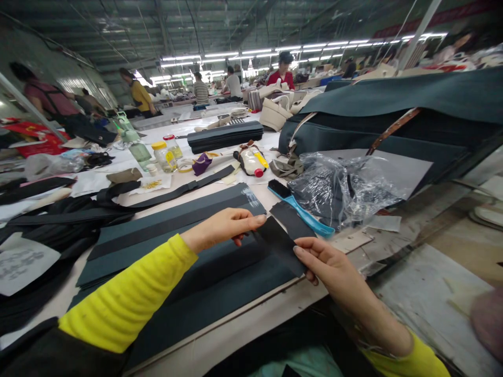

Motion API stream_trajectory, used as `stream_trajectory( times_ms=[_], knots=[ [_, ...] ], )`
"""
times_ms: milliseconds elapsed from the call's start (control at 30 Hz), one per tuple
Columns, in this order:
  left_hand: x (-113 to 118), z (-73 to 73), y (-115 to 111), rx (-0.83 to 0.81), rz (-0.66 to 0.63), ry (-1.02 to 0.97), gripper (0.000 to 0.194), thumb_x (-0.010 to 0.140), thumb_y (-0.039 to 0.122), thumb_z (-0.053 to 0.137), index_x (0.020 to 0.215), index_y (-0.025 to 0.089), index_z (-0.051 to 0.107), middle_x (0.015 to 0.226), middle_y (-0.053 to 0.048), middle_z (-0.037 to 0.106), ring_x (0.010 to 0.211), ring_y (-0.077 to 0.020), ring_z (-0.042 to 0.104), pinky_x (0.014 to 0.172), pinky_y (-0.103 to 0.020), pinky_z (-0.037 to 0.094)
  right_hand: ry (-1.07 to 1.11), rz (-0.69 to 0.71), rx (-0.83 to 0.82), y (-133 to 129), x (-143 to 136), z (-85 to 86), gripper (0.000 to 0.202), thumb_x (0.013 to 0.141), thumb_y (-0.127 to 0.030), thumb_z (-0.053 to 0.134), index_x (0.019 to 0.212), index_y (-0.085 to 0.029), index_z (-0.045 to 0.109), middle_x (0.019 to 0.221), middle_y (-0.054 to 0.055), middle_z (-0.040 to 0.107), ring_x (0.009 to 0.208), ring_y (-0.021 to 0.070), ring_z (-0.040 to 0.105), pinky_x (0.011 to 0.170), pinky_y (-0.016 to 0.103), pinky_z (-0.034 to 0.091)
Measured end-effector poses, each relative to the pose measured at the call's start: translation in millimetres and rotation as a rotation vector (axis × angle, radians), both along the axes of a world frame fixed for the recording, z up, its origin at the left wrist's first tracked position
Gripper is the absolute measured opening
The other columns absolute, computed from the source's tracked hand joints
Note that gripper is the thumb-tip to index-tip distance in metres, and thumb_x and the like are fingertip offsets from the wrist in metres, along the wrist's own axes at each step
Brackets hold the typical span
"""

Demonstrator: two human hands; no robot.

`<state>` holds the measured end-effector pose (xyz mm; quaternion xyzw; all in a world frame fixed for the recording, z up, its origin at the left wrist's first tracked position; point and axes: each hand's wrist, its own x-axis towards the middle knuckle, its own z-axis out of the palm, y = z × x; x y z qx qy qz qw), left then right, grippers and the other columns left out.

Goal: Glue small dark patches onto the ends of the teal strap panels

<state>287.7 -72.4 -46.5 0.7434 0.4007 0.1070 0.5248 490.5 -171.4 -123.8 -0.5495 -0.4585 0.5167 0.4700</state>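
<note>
A small black rectangular piece of material [278, 242] is stretched between my hands, above dark green panels with black strips [157, 230] on the table. My left hand [230, 225] pinches its upper left corner between thumb and fingers. At its right end, my right hand [324, 259] grips the edge with the thumb on top. Just beyond the piece, a blue-handled brush [302, 212] with black bristles lies near another black piece [293, 220]. Whitish marks show on the far end of the green panel.
Clear plastic wrap [346, 188] lies at the right, before a large stack of dark green material [393, 115]. Jars [164, 157], a bottle [253, 159] and a dark folded stack [226, 136] stand farther back. Black straps [70, 220] pile up at the left. Several people work beyond.
</note>
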Motion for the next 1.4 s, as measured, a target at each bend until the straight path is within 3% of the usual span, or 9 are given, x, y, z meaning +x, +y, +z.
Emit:
stream_trajectory(
  times_ms=[100, 200, 300, 400, 733, 900, 1400],
  knots=[
    [5.1, 1.4, 2.2, 0.035, -0.063, 0.095, 0.045, 0.070, 0.060, 0.056, 0.069, 0.016, 0.052, 0.064, 0.003, 0.043, 0.058, -0.0103, 0.044, 0.048, -0.020, 0.042, 0.010, 0.031, 0.012, -2.9, -3.3, -0.1, 0.055, 0.071, -0.060, 0.064, 0.099, -0.015, 0.052, 0.058, -0.004, 0.046, 0.045, 0.0084, 0.044, 0.040, 0.018, 0.035],
    [7.1, -1.1, 5.2, 0.000, -0.073, 0.148, 0.041, 0.069, 0.055, 0.058, 0.064, 0.016, 0.048, 0.059, 0.004, 0.039, 0.054, -0.0092, 0.040, 0.045, -0.018, 0.039, -0.073, 0.061, 0.137, -11.1, -3.7, -3.0, 0.043, 0.082, -0.049, 0.057, 0.111, -0.017, 0.050, 0.063, -0.002, 0.049, 0.052, 0.0101, 0.049, 0.046, 0.019, 0.041],
    [6.7, -4.8, 9.8, -0.042, -0.097, 0.214, 0.039, 0.069, 0.052, 0.058, 0.061, 0.016, 0.046, 0.056, 0.005, 0.037, 0.051, -0.0085, 0.037, 0.042, -0.017, 0.035, -0.335, 0.122, 0.367, -22.3, -0.2, -8.4, 0.024, 0.089, -0.032, 0.049, 0.109, -0.021, 0.056, 0.090, 0.004, 0.058, 0.083, 0.0143, 0.057, 0.073, 0.024, 0.049],
    [8.9, -9.5, 15.7, -0.046, -0.153, 0.289, 0.038, 0.069, 0.053, 0.057, 0.062, 0.016, 0.048, 0.055, 0.004, 0.039, 0.049, -0.0084, 0.038, 0.041, -0.017, 0.033, -0.539, 0.208, 0.536, -29.6, 3.8, -13.3, 0.027, 0.090, -0.019, 0.041, 0.113, -0.024, 0.055, 0.111, 0.004, 0.056, 0.105, 0.0149, 0.052, 0.091, 0.027, 0.045],
    [32.0, -19.0, 28.7, 0.195, -0.222, 0.498, 0.032, 0.071, 0.043, 0.055, 0.053, 0.017, 0.048, 0.048, 0.005, 0.045, 0.046, -0.0092, 0.037, 0.046, -0.023, 0.026, -0.764, 0.258, 0.639, -18.4, 7.1, -23.3, 0.032, 0.091, -0.011, 0.035, 0.118, -0.020, 0.049, 0.111, 0.007, 0.055, 0.105, 0.0150, 0.051, 0.091, 0.030, 0.046],
    [38.0, -20.0, 32.1, 0.224, -0.211, 0.562, 0.030, 0.075, 0.038, 0.054, 0.053, 0.018, 0.053, 0.048, 0.004, 0.051, 0.044, -0.0097, 0.040, 0.047, -0.024, 0.027, -0.728, 0.320, 0.599, -14.5, 11.7, -21.9, 0.037, 0.086, -0.007, 0.034, 0.118, -0.021, 0.047, 0.112, 0.005, 0.053, 0.105, 0.0132, 0.049, 0.090, 0.028, 0.045],
    [49.9, -25.7, 42.6, 0.309, -0.239, 0.681, 0.029, 0.072, 0.037, 0.053, 0.049, 0.018, 0.051, 0.046, 0.002, 0.051, 0.044, -0.0117, 0.042, 0.048, -0.026, 0.026, -0.762, 0.232, 0.578, 3.4, 11.6, -24.1, 0.023, 0.093, -0.015, 0.037, 0.103, -0.019, 0.057, 0.094, 0.006, 0.053, 0.086, 0.0163, 0.052, 0.074, 0.030, 0.046]
  ],
)
